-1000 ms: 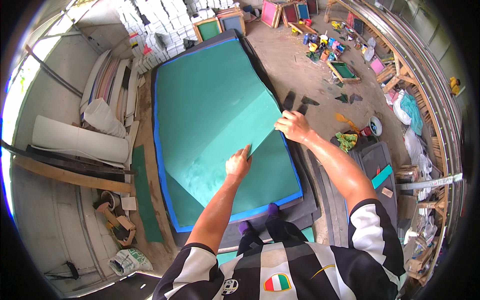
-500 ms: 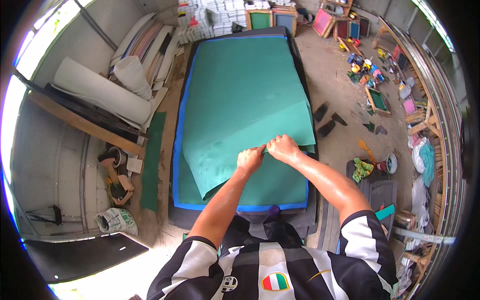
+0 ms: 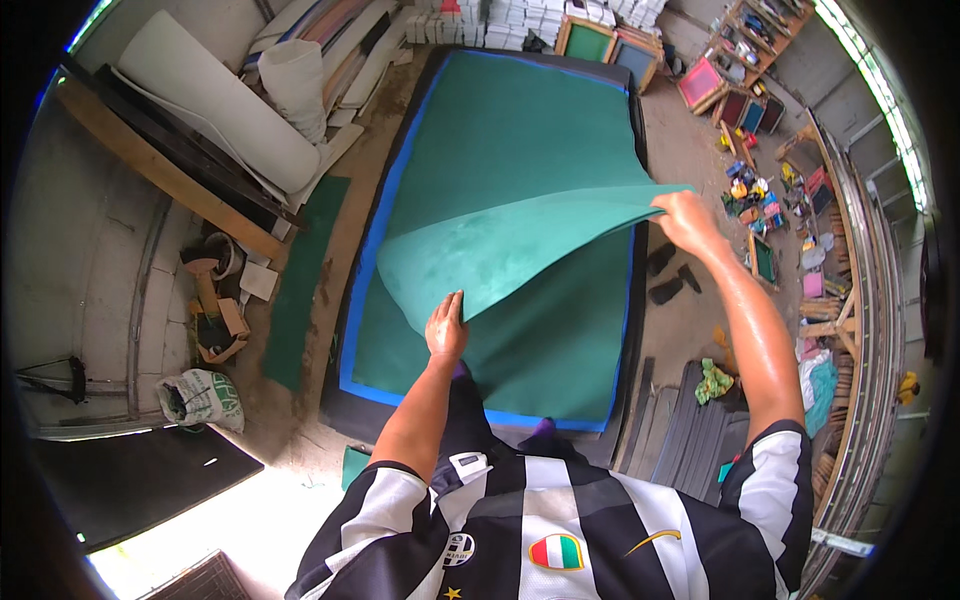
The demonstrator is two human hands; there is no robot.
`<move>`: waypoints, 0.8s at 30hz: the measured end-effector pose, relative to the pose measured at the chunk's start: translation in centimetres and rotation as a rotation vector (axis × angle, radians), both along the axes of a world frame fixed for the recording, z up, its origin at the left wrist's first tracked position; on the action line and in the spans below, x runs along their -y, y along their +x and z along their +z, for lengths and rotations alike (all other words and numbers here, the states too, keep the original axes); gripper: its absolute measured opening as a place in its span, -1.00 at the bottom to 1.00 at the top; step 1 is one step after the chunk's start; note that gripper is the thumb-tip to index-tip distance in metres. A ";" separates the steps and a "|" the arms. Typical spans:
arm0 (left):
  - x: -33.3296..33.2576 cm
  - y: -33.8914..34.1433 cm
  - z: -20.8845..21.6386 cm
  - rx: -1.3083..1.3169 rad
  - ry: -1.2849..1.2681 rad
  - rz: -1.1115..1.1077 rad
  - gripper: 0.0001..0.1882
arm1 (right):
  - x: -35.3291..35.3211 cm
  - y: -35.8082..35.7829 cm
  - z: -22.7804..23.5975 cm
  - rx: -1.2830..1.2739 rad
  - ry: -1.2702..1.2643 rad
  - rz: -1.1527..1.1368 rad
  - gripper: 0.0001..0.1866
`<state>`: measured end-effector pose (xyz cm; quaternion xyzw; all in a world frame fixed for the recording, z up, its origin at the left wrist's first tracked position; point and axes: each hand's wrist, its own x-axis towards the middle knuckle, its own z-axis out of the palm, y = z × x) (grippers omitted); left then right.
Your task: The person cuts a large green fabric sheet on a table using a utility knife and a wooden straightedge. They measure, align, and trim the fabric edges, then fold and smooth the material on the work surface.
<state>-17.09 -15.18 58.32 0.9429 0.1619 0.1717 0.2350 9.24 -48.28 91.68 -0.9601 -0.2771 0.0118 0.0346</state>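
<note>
A large green sheet (image 3: 490, 255) is raised in a curve over another green sheet (image 3: 560, 370) bordered with a blue strip (image 3: 352, 370). My right hand (image 3: 685, 218), arm stretched out to the right, is closed round the raised sheet's right corner. At the sheet's near edge, low in the middle, my left hand (image 3: 447, 325) pinches the edge, its fingers pointing up along the sheet. The thumb is partly hidden. A black mat (image 3: 375, 422) shows beneath the sheets all round.
White rolls (image 3: 215, 105) and a wooden beam (image 3: 170, 170) lie on the left, near a narrow green strip (image 3: 300, 300). Paint pots (image 3: 750, 195) and framed screens (image 3: 765, 258) stand on the right. Dark strips (image 3: 685, 420) lie at the near right. White stacks (image 3: 500, 28) line the back.
My hands have moved apart: the right has gone far right and away with the sheet's edge, the left slightly left. The sheet now rises higher, and my view has turned somewhat.
</note>
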 end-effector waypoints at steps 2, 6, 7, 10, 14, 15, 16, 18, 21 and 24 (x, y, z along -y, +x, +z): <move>-2.3 1.5 1.1 -0.021 -0.018 -0.042 -0.31 | -1.6 1.1 3.1 -0.004 -0.043 0.018 -0.80; -7.8 5.4 8.0 -0.104 -0.067 -0.130 -0.30 | -3.8 3.0 8.8 0.026 -0.208 0.012 -0.82; -9.8 6.3 8.9 -0.063 0.018 -0.151 -0.34 | -4.4 3.8 9.9 0.024 -0.246 0.005 -0.83; -14.8 8.2 13.0 -0.094 0.089 -0.197 -0.45 | -4.3 6.0 12.1 0.045 -0.241 -0.016 -0.85; -19.0 10.1 16.1 -0.143 0.091 -0.157 -0.61 | -1.4 9.2 13.4 0.062 -0.195 -0.125 -0.81; -20.4 10.4 15.7 -0.142 0.101 -0.150 -0.62 | -0.7 10.4 13.3 0.064 -0.181 -0.142 -0.79; -22.0 10.7 15.4 -0.141 0.110 -0.142 -0.64 | -0.1 11.4 13.1 0.045 -0.176 -0.172 -0.76; -24.1 11.9 16.3 -0.045 0.099 -0.116 -0.68 | 1.9 13.3 12.0 0.030 -0.172 -0.245 -0.74; -27.8 13.4 17.8 -0.019 0.110 0.015 -0.67 | 4.0 16.2 10.8 -0.015 -0.113 -0.360 -0.71; -30.4 14.5 17.2 -0.080 0.167 0.011 -0.71 | 5.7 19.5 9.4 -0.025 -0.073 -0.415 -0.71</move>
